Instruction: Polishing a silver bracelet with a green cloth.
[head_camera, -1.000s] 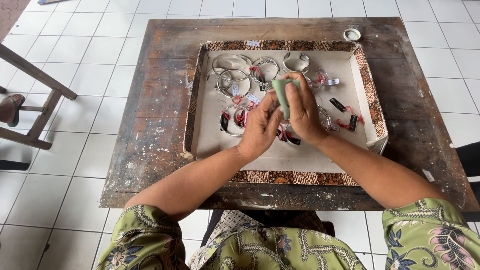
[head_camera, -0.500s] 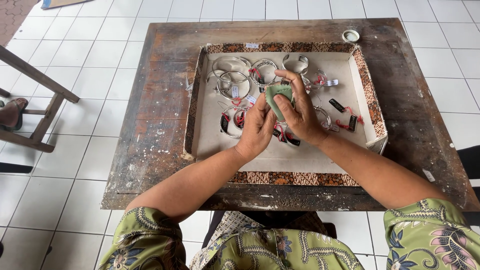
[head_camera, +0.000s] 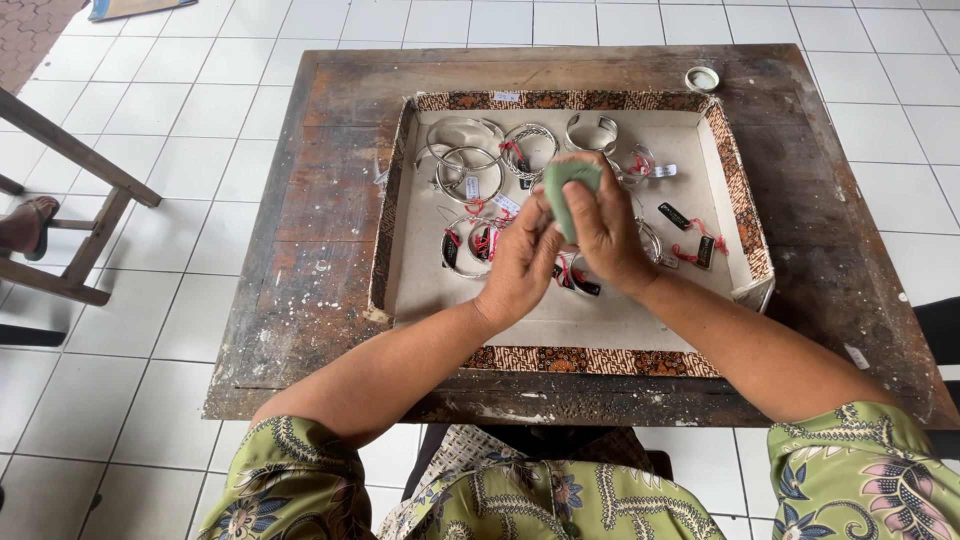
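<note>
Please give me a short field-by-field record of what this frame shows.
Left hand: raised over the tray, fingers meeting the green cloth
Right hand: closed around the green cloth
Tray: shallow, patterned rim, pale inside, on the worn wooden table
In the tray: silver bangles with red-stringed tags
Far table corner: small round lid
Item under the cloth: cannot tell

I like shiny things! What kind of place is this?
Probably a small jewellery workshop or stall: silver bangles with tags lie in a patterned tray on a worn wooden table, over white floor tiles.
</note>
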